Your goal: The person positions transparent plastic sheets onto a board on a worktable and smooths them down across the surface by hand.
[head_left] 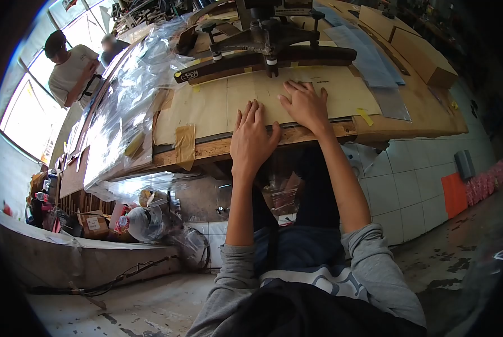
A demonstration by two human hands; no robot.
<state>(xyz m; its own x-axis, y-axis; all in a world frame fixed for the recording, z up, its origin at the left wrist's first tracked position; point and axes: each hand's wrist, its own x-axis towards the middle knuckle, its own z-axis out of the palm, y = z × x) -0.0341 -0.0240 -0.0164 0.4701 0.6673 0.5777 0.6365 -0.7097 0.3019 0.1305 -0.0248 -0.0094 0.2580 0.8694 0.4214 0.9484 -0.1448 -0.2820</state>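
A pale yellow sheet [204, 106] with thin pencil-like lines lies at the bench's front edge. My left hand [254, 137] rests on its near edge, fingers stretched forward and nothing held. Farther up and to the right, my right hand [306, 106] presses flat on the same sheet with its fingers apart. Just beyond my fingertips, a dark metal machine head [271, 36] with a long curved bar [302, 56] spans the sheet. Brown tape [185, 145] sticks to the sheet's front left, and a small yellow tape piece [365, 116] lies at its right.
Clear plastic film [130, 90] covers the bench's left side. Cardboard boxes [423, 59] and a translucent sheet [358, 53] lie at the right. Two people stand at the far left, one in a white shirt [71, 73]. Bags and a carton [94, 223] sit below left.
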